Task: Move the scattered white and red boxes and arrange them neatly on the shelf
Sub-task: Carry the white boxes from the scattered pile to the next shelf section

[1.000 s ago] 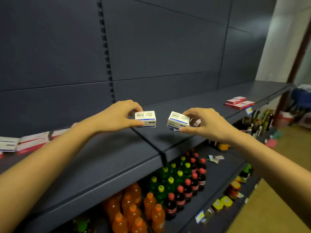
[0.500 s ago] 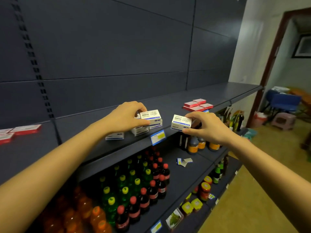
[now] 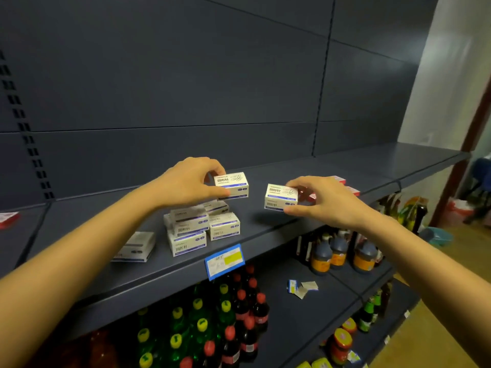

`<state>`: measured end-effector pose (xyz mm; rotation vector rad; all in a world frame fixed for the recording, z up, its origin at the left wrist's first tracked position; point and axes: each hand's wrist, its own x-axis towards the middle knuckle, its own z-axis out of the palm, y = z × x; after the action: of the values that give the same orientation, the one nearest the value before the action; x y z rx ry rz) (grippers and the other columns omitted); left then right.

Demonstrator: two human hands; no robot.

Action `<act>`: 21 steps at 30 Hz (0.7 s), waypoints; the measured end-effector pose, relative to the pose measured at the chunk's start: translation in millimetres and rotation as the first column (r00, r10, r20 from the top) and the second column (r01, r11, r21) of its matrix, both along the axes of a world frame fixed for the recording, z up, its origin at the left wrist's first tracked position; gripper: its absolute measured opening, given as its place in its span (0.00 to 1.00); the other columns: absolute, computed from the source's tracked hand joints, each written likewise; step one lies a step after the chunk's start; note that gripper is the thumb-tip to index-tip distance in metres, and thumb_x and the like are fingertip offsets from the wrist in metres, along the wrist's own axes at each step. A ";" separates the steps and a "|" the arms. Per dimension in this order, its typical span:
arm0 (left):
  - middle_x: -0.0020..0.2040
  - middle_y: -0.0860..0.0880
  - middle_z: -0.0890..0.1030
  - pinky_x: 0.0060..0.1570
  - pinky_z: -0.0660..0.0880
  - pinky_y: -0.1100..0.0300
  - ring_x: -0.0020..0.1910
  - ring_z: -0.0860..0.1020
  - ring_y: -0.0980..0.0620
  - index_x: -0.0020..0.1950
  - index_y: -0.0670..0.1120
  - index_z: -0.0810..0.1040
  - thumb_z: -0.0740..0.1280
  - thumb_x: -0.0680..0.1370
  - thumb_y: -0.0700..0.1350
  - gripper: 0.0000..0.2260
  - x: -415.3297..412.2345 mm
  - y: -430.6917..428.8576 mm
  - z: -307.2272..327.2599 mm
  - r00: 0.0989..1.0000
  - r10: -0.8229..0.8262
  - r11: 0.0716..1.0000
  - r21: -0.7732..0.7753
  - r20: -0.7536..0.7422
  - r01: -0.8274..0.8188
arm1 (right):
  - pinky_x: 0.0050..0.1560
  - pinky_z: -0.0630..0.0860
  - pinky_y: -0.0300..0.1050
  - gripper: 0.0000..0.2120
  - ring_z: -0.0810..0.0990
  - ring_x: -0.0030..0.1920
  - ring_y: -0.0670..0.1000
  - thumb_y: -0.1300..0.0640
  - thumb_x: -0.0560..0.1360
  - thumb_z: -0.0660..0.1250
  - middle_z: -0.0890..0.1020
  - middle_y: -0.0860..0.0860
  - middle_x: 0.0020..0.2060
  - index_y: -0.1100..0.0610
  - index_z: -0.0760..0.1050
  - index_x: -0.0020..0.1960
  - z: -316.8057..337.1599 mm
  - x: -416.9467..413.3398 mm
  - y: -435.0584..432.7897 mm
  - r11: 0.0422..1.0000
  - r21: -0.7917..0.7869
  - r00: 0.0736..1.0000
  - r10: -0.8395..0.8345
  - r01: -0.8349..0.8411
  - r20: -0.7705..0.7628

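Note:
My left hand (image 3: 190, 181) pinches a small white box (image 3: 233, 185) just above a stack of several white boxes (image 3: 198, 227) on the dark shelf (image 3: 273, 229). To its right, my right hand (image 3: 322, 199) pinches a second white box (image 3: 279, 196), held slightly above the shelf. One more white box (image 3: 136, 247) lies flat at the left of the stack. Red boxes (image 3: 350, 188) lie behind my right hand, partly hidden by it. Another red box (image 3: 8, 219) lies at the far left edge.
A blue and yellow price tag (image 3: 224, 260) hangs on the shelf's front lip. Below stand soda bottles (image 3: 225, 322) with red, yellow and green caps, dark sauce jugs (image 3: 342, 251) and loose paper tags (image 3: 301, 288). A doorway and a wooden floor lie at the right.
The view has swung right along the shelf. Both hands, each still holding its white box, have come over the stack of white boxes, which is now in full view.

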<state>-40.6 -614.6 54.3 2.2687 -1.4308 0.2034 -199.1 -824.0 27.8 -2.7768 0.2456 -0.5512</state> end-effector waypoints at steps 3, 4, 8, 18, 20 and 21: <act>0.55 0.47 0.79 0.55 0.76 0.51 0.51 0.78 0.50 0.56 0.45 0.75 0.69 0.73 0.49 0.15 14.0 7.0 4.7 0.996 0.073 0.997 -0.011 -0.057 -0.074 | 0.54 0.77 0.49 0.20 0.78 0.51 0.45 0.47 0.70 0.71 0.80 0.45 0.55 0.49 0.74 0.60 1.3 31.2 -4.1 0.995 0.025 0.995 0.093 -0.094 0.027; 0.55 0.47 0.79 0.55 0.76 0.51 0.51 0.78 0.49 0.57 0.45 0.75 0.69 0.73 0.48 0.15 18.6 10.9 5.6 0.992 0.103 0.995 -0.003 -0.080 -0.103 | 0.55 0.77 0.50 0.20 0.78 0.51 0.45 0.46 0.70 0.70 0.80 0.45 0.54 0.49 0.74 0.60 0.5 41.7 -3.5 0.992 0.034 0.992 0.122 -0.123 0.025; 0.53 0.48 0.80 0.49 0.75 0.60 0.50 0.78 0.51 0.57 0.45 0.76 0.69 0.72 0.47 0.15 34.5 31.2 2.1 0.965 0.220 0.975 0.061 -0.142 -0.213 | 0.54 0.77 0.51 0.20 0.78 0.51 0.44 0.44 0.69 0.70 0.80 0.42 0.54 0.45 0.73 0.59 -3.2 81.6 0.4 0.970 0.053 0.972 0.236 -0.235 0.001; 0.56 0.51 0.79 0.57 0.74 0.57 0.53 0.77 0.54 0.58 0.49 0.76 0.67 0.75 0.47 0.12 35.7 52.4 -26.6 0.889 0.373 0.926 0.157 -0.267 -0.342 | 0.54 0.78 0.52 0.19 0.78 0.51 0.44 0.43 0.70 0.69 0.80 0.42 0.54 0.45 0.73 0.59 -8.9 147.7 9.5 0.865 0.086 0.865 0.499 -0.494 -0.055; 0.57 0.52 0.79 0.59 0.72 0.59 0.54 0.76 0.56 0.60 0.49 0.75 0.66 0.75 0.49 0.14 33.1 52.3 -26.6 0.868 0.404 0.914 0.160 -0.288 -0.372 | 0.54 0.77 0.52 0.19 0.78 0.51 0.45 0.42 0.69 0.69 0.80 0.42 0.54 0.45 0.72 0.59 -11.7 154.3 6.7 0.851 0.067 0.844 0.525 -0.521 -0.112; 0.58 0.52 0.79 0.61 0.71 0.59 0.56 0.76 0.56 0.62 0.48 0.75 0.65 0.76 0.50 0.15 31.2 52.3 -26.2 0.854 0.428 0.904 0.159 -0.297 -0.397 | 0.56 0.77 0.52 0.21 0.77 0.53 0.45 0.41 0.69 0.68 0.79 0.42 0.55 0.45 0.72 0.60 -12.7 156.5 5.2 0.844 0.050 0.830 0.535 -0.534 -0.156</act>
<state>-9.4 -562.3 28.2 2.5197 -0.7874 -0.1097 -42.6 -818.9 15.0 -2.7062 -0.4932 -0.1744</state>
